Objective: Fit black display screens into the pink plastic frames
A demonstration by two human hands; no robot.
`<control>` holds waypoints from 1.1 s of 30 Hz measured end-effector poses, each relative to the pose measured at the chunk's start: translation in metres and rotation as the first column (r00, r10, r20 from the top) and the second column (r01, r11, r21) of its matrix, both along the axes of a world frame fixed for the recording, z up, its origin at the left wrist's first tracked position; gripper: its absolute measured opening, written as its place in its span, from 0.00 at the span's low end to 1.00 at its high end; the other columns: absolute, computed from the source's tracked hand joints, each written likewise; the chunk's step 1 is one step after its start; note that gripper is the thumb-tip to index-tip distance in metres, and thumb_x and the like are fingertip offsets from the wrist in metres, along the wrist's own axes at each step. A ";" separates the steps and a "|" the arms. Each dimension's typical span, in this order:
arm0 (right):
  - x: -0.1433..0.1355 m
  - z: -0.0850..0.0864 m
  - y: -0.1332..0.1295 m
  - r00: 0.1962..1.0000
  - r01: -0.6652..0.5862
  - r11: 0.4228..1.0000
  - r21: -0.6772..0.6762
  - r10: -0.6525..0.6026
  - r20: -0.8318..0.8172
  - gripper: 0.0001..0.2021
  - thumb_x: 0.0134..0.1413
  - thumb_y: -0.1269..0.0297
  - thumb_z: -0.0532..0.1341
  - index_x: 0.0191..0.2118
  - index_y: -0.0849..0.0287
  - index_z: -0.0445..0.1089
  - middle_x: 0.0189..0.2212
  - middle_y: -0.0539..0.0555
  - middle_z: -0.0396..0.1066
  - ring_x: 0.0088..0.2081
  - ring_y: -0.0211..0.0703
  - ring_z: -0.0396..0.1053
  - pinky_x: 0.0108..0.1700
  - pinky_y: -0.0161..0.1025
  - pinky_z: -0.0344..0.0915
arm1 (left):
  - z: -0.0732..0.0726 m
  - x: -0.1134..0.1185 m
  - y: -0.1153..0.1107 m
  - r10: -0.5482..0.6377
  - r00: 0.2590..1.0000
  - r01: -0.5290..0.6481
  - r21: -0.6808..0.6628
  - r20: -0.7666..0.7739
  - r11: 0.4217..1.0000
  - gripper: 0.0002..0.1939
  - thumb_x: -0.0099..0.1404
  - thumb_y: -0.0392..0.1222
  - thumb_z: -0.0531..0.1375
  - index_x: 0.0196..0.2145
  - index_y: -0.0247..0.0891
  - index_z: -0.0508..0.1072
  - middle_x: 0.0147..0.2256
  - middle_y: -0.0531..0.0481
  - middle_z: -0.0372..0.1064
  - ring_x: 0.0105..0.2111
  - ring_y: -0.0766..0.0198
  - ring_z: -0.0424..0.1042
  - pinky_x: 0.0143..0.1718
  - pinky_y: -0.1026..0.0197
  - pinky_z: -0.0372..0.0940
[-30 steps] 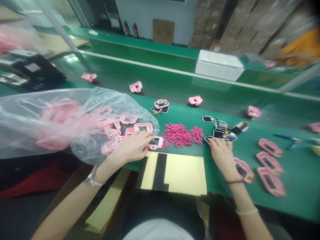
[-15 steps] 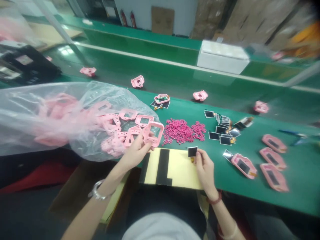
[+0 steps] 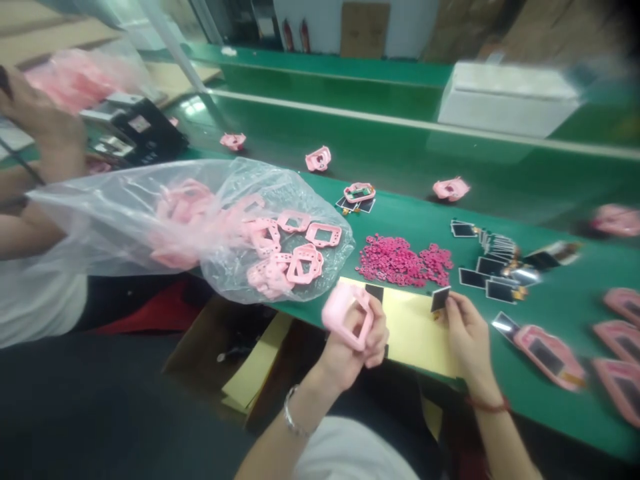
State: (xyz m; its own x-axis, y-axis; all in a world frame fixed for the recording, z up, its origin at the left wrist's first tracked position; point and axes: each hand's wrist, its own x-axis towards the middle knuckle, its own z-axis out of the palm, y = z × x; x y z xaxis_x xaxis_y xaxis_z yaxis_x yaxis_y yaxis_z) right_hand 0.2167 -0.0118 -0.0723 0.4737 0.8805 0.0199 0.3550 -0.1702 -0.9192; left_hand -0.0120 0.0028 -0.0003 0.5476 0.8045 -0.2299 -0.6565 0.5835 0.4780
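Note:
My left hand (image 3: 350, 353) is closed around a pink plastic housing (image 3: 336, 312) with a rectangular window, raised over the near edge of the yellow mat (image 3: 417, 333). Pinched in my right hand (image 3: 467, 327) is a small LCD screen (image 3: 441, 299) with a dark face and a white border. It is held above the mat's right side. Beyond the mat lies a heap of small magenta parts (image 3: 395, 260). An open clear plastic bag (image 3: 215, 280) on the left holds several more pink housings (image 3: 324, 233).
Several loose screens (image 3: 493, 267) lie right of the heap. A pink housing with a screen in it (image 3: 547, 357) rests nearer, with others at the right edge. Pink shells (image 3: 319, 159) stand along the line behind. A white foam box (image 3: 507, 100) is farther back. At left, a co-worker's arm (image 3: 47, 127) shows.
My left hand has brought the pink housing away from the bag toward me and turned it. The screen in my right hand is tilted more. The view has swung left, revealing a co-worker.

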 end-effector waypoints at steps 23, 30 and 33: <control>-0.057 0.091 -0.030 0.601 -0.645 0.764 0.027 0.485 0.635 0.19 0.69 0.75 0.55 0.60 0.56 0.70 0.40 0.55 0.75 0.38 0.42 0.72 0.39 0.40 0.69 | -0.005 -0.013 0.005 -0.053 0.745 0.266 0.224 -0.664 0.938 0.23 0.74 0.56 0.53 0.57 0.40 0.70 0.22 0.58 0.58 0.16 0.71 0.60 0.18 0.70 0.56; -0.057 0.088 -0.032 0.595 -0.636 0.772 0.004 0.487 0.640 0.16 0.69 0.74 0.55 0.58 0.59 0.70 0.41 0.57 0.75 0.41 0.42 0.72 0.41 0.39 0.71 | -0.003 -0.007 0.002 0.043 0.723 0.246 0.315 -0.690 0.917 0.20 0.77 0.54 0.50 0.50 0.37 0.72 0.23 0.55 0.65 0.17 0.72 0.61 0.17 0.71 0.56; -0.059 0.088 -0.033 0.613 -0.635 0.772 0.027 0.483 0.625 0.16 0.68 0.75 0.56 0.58 0.60 0.70 0.40 0.56 0.74 0.39 0.41 0.71 0.40 0.38 0.70 | -0.001 -0.004 0.001 0.060 0.696 0.252 0.322 -0.716 0.913 0.19 0.77 0.54 0.50 0.49 0.37 0.72 0.25 0.54 0.67 0.16 0.73 0.60 0.16 0.72 0.56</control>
